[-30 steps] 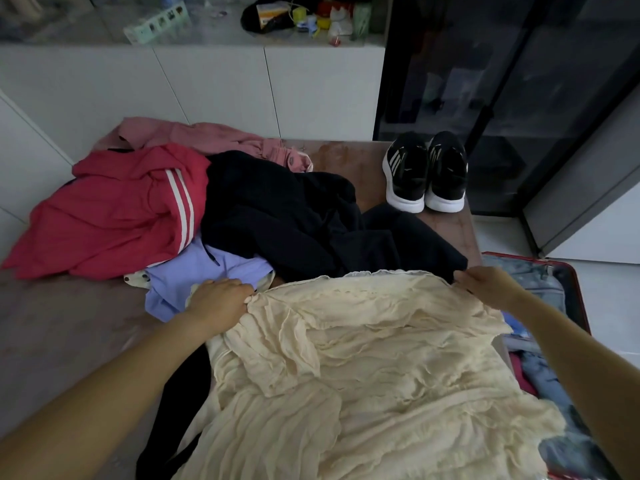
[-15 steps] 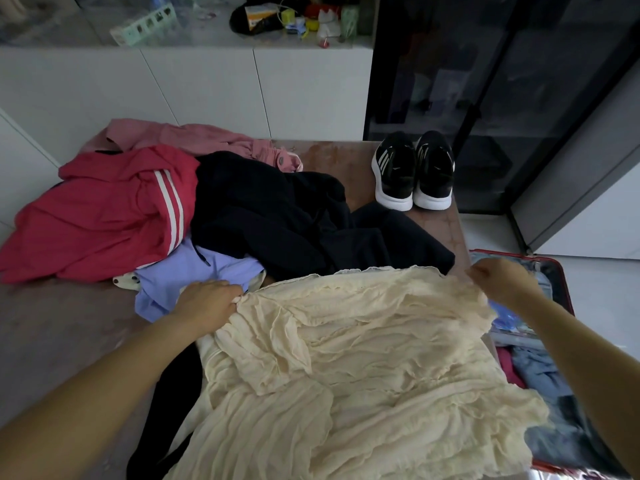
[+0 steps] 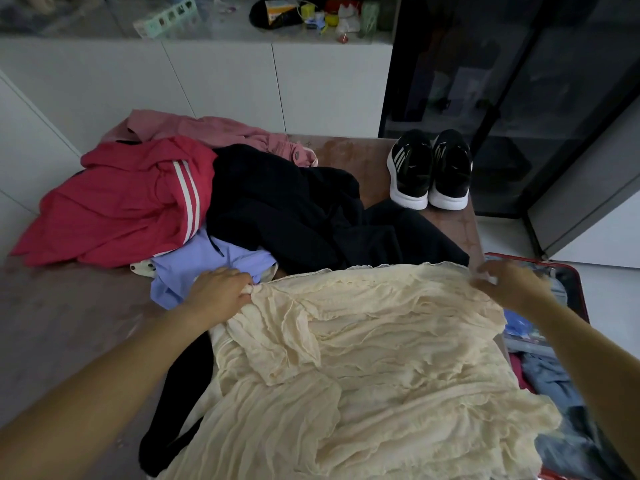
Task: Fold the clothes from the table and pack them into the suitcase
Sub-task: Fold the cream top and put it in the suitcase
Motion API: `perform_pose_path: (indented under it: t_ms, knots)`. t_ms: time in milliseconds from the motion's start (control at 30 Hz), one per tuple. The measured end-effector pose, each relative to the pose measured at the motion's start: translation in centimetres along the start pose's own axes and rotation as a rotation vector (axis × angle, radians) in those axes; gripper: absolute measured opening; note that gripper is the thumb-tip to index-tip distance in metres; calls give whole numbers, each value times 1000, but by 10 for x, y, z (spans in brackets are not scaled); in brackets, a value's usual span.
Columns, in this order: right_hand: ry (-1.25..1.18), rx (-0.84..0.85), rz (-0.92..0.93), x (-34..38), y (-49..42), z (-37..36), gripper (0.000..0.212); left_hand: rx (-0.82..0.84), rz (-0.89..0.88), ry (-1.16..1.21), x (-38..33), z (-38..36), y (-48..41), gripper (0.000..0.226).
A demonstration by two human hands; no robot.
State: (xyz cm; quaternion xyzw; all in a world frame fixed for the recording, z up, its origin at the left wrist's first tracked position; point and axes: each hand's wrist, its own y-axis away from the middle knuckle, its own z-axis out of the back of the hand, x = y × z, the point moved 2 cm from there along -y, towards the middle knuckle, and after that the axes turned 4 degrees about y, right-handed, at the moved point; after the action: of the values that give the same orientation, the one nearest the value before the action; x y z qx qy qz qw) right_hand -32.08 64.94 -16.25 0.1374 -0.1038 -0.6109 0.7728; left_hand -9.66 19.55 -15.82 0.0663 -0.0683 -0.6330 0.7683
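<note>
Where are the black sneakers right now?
In the head view, the black sneakers stand side by side at the far right corner of the table, just beyond the black garment, in front of the dark glass door.

2 black sneakers [image 3: 412,171] stand side by side; clutter [image 3: 311,15] tops the white cabinet [image 3: 225,81].

The cream garment [image 3: 363,341] was thin, crinkled, matt cloth. Behind it, the black garment [image 3: 294,209] was thick matt cloth, the red garment [image 3: 114,209] smoother. Right of it, the suitcase [image 3: 583,292] rim shone like glossy plastic. The table [image 3: 69,323] beneath it was dull and mottled.
</note>
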Motion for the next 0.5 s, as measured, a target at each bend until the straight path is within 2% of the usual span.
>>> perform_pose_path:
  t_ms: [100, 167, 333, 433, 500]
  knots:
    - [10, -97, 112, 26, 12, -1, 48, -59, 9, 80, 7, 0, 2, 27]
    - [35, -90, 156, 42, 20, -6, 56, -102, 24, 150, 15, 1, 6, 33]
    - [61, -102, 171, 56, 44, -22, 63, -82, 24, 233, 21, 4, 25, 52]
    - [46, -220, 155, 59, 60, -27, 68, -117, 121, 319, 30, 3, 37, 52]
    - [-10, -286, 210, 72, 76, -34, 69, -84, 185, 343, 39, -2, 47, 49]
